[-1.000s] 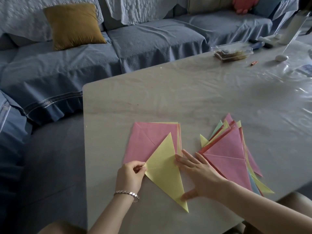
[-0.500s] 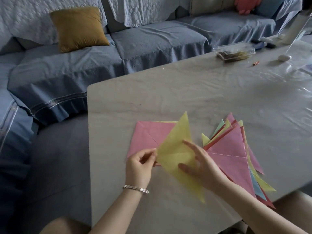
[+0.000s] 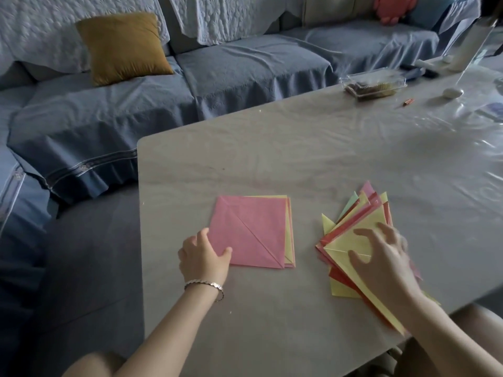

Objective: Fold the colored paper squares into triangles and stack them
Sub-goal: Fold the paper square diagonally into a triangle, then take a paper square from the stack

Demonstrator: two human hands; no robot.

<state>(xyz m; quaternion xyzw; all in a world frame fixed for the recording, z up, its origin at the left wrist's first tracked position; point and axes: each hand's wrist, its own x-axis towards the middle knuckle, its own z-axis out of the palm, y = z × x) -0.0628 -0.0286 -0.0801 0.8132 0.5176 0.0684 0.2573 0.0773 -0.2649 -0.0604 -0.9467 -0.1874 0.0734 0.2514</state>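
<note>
A small pile of paper squares (image 3: pixel 250 229) lies on the table, a creased pink sheet on top with yellow edges showing at its right. My left hand (image 3: pixel 204 255) rests at the pile's lower left corner, thumb on the pink sheet, fingers curled. To the right is a fanned stack of folded triangles (image 3: pixel 359 213) in pink, yellow, red and green. A yellow triangle (image 3: pixel 351 240) lies on top of it. My right hand (image 3: pixel 383 257) hovers over or touches that yellow triangle with fingers spread, slightly blurred.
The grey table (image 3: pixel 272 159) is covered with clear plastic. At its far right stand a clear plastic box (image 3: pixel 373 84), a small orange item (image 3: pixel 408 102) and a white pebble-like object (image 3: pixel 453 91). A blue sofa with a mustard cushion (image 3: pixel 122 47) lies beyond.
The yellow triangle was lifted off the square pile and carried right onto the triangle stack. My right hand went with it; my left hand let go and dropped to the pink sheet's corner.
</note>
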